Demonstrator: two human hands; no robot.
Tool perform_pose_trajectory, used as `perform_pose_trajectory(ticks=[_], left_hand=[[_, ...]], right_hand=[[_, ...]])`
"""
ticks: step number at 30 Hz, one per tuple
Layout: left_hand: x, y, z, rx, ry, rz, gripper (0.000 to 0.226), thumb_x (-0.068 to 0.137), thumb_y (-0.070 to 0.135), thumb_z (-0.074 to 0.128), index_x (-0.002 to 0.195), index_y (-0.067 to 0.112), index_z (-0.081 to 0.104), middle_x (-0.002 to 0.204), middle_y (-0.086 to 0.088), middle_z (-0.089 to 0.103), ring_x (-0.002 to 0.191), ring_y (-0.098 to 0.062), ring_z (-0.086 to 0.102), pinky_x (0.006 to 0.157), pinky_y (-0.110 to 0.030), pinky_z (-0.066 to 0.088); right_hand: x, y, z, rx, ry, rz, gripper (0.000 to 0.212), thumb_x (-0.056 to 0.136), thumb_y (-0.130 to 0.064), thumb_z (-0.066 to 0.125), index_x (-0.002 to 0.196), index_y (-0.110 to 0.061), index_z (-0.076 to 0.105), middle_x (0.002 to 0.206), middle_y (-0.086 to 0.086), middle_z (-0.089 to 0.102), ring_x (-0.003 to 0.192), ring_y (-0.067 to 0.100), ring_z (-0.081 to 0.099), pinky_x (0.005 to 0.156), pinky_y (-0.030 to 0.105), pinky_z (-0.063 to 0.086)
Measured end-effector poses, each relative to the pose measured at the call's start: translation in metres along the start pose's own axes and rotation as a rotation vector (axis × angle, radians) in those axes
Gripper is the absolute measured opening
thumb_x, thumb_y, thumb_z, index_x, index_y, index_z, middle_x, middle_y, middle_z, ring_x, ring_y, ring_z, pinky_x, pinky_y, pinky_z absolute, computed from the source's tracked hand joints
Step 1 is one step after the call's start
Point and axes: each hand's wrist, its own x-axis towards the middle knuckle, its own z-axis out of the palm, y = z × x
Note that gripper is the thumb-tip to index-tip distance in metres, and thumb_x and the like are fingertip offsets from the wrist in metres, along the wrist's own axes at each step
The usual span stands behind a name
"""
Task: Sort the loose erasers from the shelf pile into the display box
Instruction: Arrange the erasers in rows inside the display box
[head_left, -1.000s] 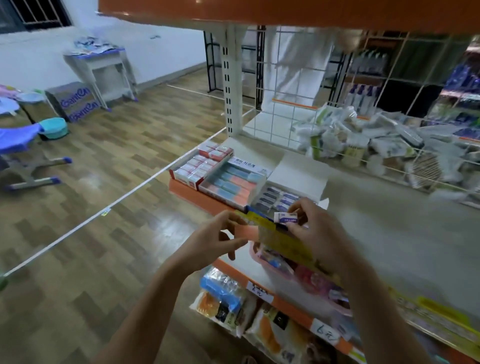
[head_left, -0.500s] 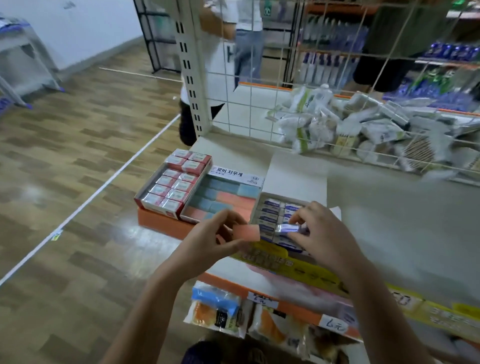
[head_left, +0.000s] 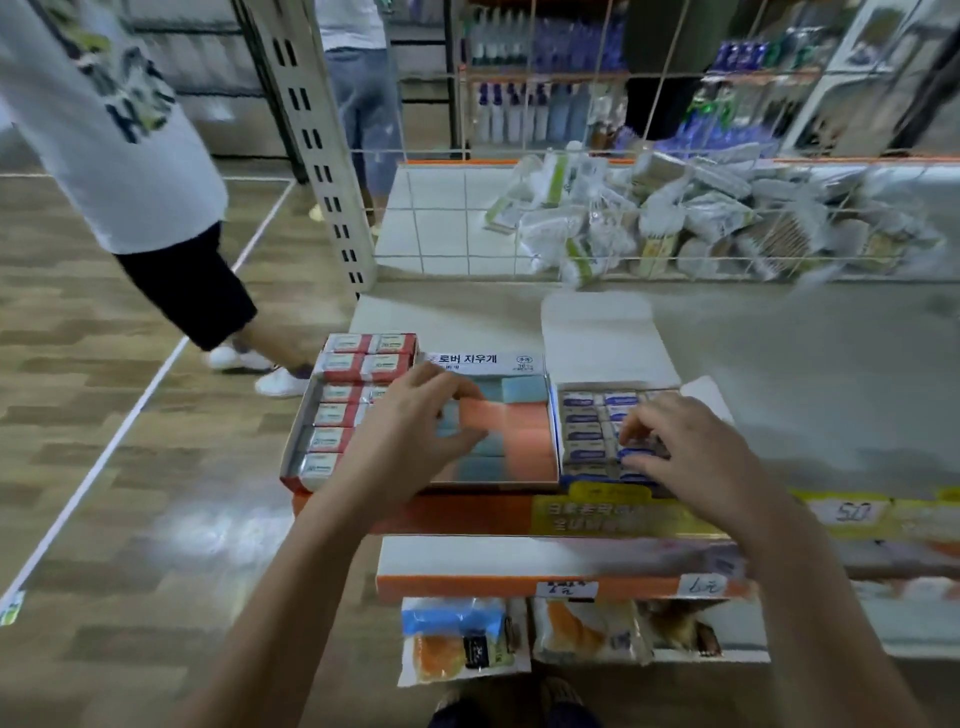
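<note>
Three open display boxes stand side by side at the shelf's front left. My left hand (head_left: 415, 426) holds a pink eraser (head_left: 480, 413) over the middle box (head_left: 498, 366), which contains pink and blue erasers. My right hand (head_left: 691, 447) presses a blue-and-white wrapped eraser (head_left: 636, 452) into the right box (head_left: 613, 338), among rows of the same kind. The left box (head_left: 304, 441) holds red-and-white wrapped erasers.
A person in a white shirt (head_left: 119, 156) walks past on the wooden floor at left. A wire grid (head_left: 519, 218) backs the shelf, with a heap of packets (head_left: 701, 218) behind it. The grey shelf surface (head_left: 805, 374) stretches right. Bagged goods (head_left: 462, 639) hang below.
My view has tilted down and closer. My left hand carried the pink eraser from the shelf edge over the middle box. My right hand lowered its wrapped eraser into the right box.
</note>
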Motion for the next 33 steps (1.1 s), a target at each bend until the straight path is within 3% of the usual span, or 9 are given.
perform_pose_trajectory(ticks=[2, 5, 8, 15, 19, 23, 27, 33], left_hand=[[0.012, -0.006, 0.001, 0.113, 0.023, -0.003, 0.031, 0.080, 0.030, 0.070, 0.110, 0.023, 0.062, 0.109, 0.007, 0.051, 0.096, -0.008, 0.048, 0.075, -0.016, 0.033], [0.025, -0.011, 0.006, 0.232, 0.017, -0.018, 0.035, 0.085, 0.035, 0.063, 0.117, 0.020, 0.060, 0.117, -0.002, 0.052, 0.109, -0.020, 0.046, 0.085, -0.028, 0.038], [0.034, -0.014, 0.011, 0.295, 0.009, -0.019, 0.035, 0.089, 0.038, 0.057, 0.120, 0.021, 0.058, 0.120, -0.003, 0.053, 0.112, -0.022, 0.043, 0.088, -0.031, 0.038], [0.043, -0.015, 0.015, 0.290, -0.025, 0.026, 0.028, 0.090, 0.034, 0.056, 0.116, 0.022, 0.054, 0.117, -0.002, 0.056, 0.108, -0.022, 0.045, 0.089, -0.032, 0.037], [0.040, -0.013, 0.017, 0.331, -0.045, 0.052, 0.029, 0.093, 0.036, 0.052, 0.116, 0.019, 0.055, 0.116, -0.003, 0.056, 0.107, -0.023, 0.046, 0.090, -0.034, 0.039], [0.040, -0.005, 0.014, 0.312, -0.060, 0.011, 0.032, 0.091, 0.039, 0.053, 0.116, 0.020, 0.058, 0.119, -0.005, 0.055, 0.109, -0.024, 0.046, 0.091, -0.035, 0.037], [0.050, 0.031, 0.005, 0.315, 0.013, 0.074, 0.030, 0.091, 0.037, 0.054, 0.115, 0.019, 0.060, 0.121, -0.006, 0.057, 0.111, -0.027, 0.048, 0.090, -0.040, 0.040], [0.075, 0.139, 0.032, 0.408, 0.058, 0.295, 0.033, 0.092, 0.042, 0.049, 0.117, 0.021, 0.057, 0.120, -0.005, 0.056, 0.115, -0.028, 0.047, 0.092, -0.041, 0.039]], right_hand=[[-0.002, -0.007, 0.001, 0.007, 0.051, 0.016, 0.008, 0.088, -0.037, 0.057, 0.087, -0.031, 0.051, 0.093, -0.013, 0.046, 0.098, 0.008, 0.045, 0.082, 0.036, 0.043], [-0.004, -0.025, 0.006, 0.118, 0.105, 0.038, 0.017, 0.092, -0.042, 0.049, 0.087, -0.028, 0.055, 0.089, -0.012, 0.053, 0.088, 0.007, 0.049, 0.073, 0.026, 0.039], [-0.003, -0.044, 0.015, 0.153, 0.088, 0.052, 0.027, 0.092, -0.049, 0.044, 0.091, -0.025, 0.057, 0.089, -0.010, 0.054, 0.084, 0.006, 0.049, 0.068, 0.021, 0.037], [-0.002, -0.066, 0.034, 0.074, 0.149, 0.119, 0.022, 0.092, -0.046, 0.047, 0.094, -0.025, 0.043, 0.093, -0.010, 0.044, 0.086, 0.008, 0.042, 0.071, 0.024, 0.034], [-0.003, -0.066, 0.031, 0.064, 0.114, 0.118, 0.031, 0.093, -0.048, 0.045, 0.104, -0.019, 0.050, 0.097, -0.009, 0.046, 0.090, 0.009, 0.046, 0.076, 0.026, 0.040], [-0.007, -0.060, 0.015, 0.125, 0.099, 0.087, 0.031, 0.094, -0.044, 0.046, 0.106, -0.019, 0.057, 0.093, -0.010, 0.048, 0.089, 0.008, 0.046, 0.073, 0.023, 0.036], [-0.017, -0.038, -0.013, 0.118, 0.189, 0.075, 0.027, 0.094, -0.037, 0.051, 0.109, -0.017, 0.061, 0.100, -0.002, 0.058, 0.095, 0.013, 0.052, 0.080, 0.030, 0.045], [-0.046, 0.035, -0.060, -0.062, 0.292, 0.073, 0.035, 0.091, -0.029, 0.058, 0.120, -0.009, 0.056, 0.119, 0.011, 0.055, 0.113, 0.027, 0.049, 0.094, 0.038, 0.041]])
